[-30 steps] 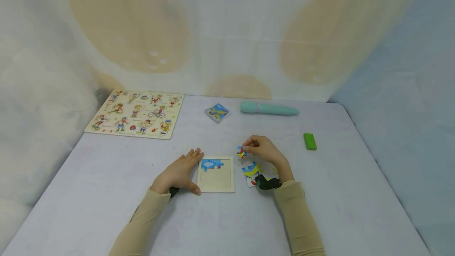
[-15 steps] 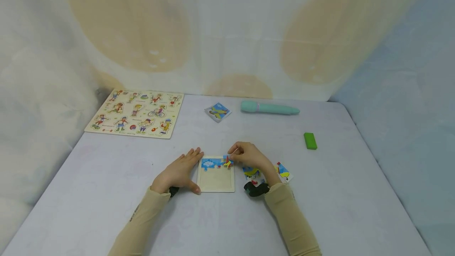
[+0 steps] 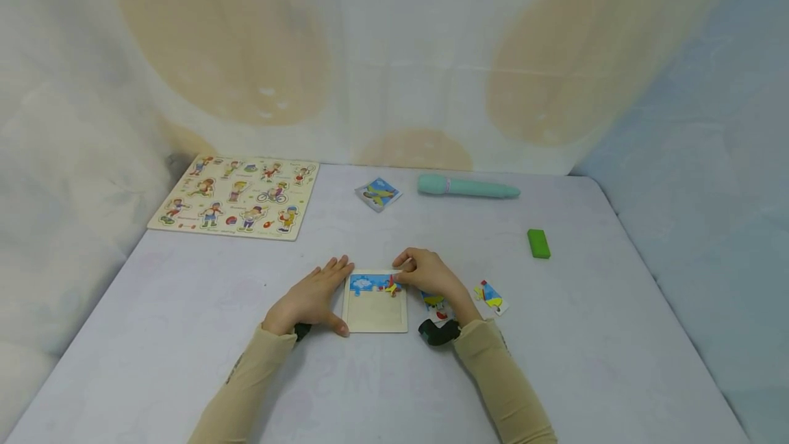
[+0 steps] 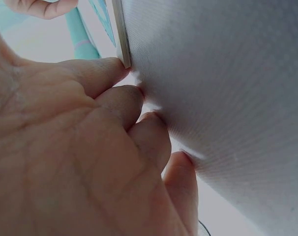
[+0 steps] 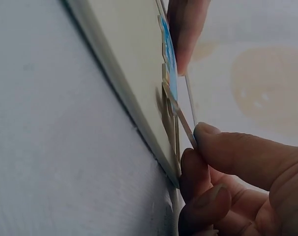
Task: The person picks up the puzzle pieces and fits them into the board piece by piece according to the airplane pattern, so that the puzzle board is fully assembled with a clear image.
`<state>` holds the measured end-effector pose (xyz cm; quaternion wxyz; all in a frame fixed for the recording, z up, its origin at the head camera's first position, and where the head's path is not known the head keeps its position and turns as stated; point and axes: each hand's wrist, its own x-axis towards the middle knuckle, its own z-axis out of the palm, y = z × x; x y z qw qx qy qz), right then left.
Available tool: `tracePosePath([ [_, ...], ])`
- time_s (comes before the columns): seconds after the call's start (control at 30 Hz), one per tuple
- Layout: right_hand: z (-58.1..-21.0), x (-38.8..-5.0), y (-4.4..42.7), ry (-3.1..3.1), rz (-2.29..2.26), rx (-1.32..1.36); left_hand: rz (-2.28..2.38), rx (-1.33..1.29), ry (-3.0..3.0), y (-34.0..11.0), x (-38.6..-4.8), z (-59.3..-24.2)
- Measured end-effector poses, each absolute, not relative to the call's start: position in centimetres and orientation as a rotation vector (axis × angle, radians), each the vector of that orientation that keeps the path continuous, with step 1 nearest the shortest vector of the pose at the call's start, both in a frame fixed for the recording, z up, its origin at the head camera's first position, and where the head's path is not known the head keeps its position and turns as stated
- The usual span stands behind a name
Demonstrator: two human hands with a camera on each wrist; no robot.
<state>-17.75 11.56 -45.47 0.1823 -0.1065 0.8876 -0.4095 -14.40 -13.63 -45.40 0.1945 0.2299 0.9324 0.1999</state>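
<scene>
A square wooden frame (image 3: 374, 321) lies in front of me, with blue puzzle pieces (image 3: 362, 283) along its top left. My left hand (image 3: 310, 300) rests spread at its left edge, thumb near the lower corner; in the left wrist view the fingertips (image 4: 120, 66) touch the frame's edge (image 4: 120, 39). My right hand (image 3: 431, 273) pinches a red, yellow and blue piece (image 3: 391, 287) at the frame's top right. The right wrist view shows that piece (image 5: 185, 125) tilted between thumb and finger of the hand (image 5: 247, 172), its far end against the laid pieces (image 5: 167, 54).
Loose pieces (image 3: 491, 297) lie right of the frame, others (image 3: 434, 303) partly behind the right wrist. Farther back are a figure board (image 3: 234, 197), a picture square (image 3: 379, 194), a mint-green pen-shaped object (image 3: 468, 187) and a green block (image 3: 539, 244).
My right hand has moved left with the piece, from beside the frame to over its top right corner, uncovering loose pieces on the right. The left hand stays in place.
</scene>
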Motion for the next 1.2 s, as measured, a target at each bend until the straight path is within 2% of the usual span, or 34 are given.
tracePosePath([
  [0.67,-45.6,-17.4,10.9,2.572,-1.132,-0.273,0.574,0.64,2.616,-13.6,-14.3,-45.2],
  [1.2,-45.2,-17.6,14.2,2.538,-1.183,-0.25,0.558,0.625,2.609,-13.5,-14.4,-45.3],
])
